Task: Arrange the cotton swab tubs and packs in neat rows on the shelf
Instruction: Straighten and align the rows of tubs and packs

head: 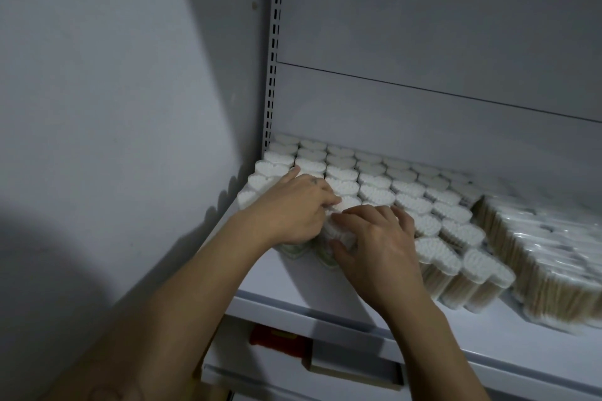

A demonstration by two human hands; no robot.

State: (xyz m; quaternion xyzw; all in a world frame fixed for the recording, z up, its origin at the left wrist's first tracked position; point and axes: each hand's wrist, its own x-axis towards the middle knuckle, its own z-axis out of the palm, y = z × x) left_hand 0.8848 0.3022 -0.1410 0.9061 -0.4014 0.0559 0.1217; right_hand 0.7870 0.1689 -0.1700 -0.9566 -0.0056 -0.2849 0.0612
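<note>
An upright tub (340,233) is standing at the front left of the shelf (293,283), the right hand (381,247) pinching it from the right, the left hand (293,208) curling over the next tub (293,251).

the white shelf (293,283) is carrying heart-shaped cotton swab tubs (374,181) standing upright in close rows from its back left corner, with wrapped swab packs (553,257) lying just beside them at right.

One left hand (293,208), one right hand (381,247); one shelf (293,286); tubs (374,197), packs (553,257) uncountable.
</note>
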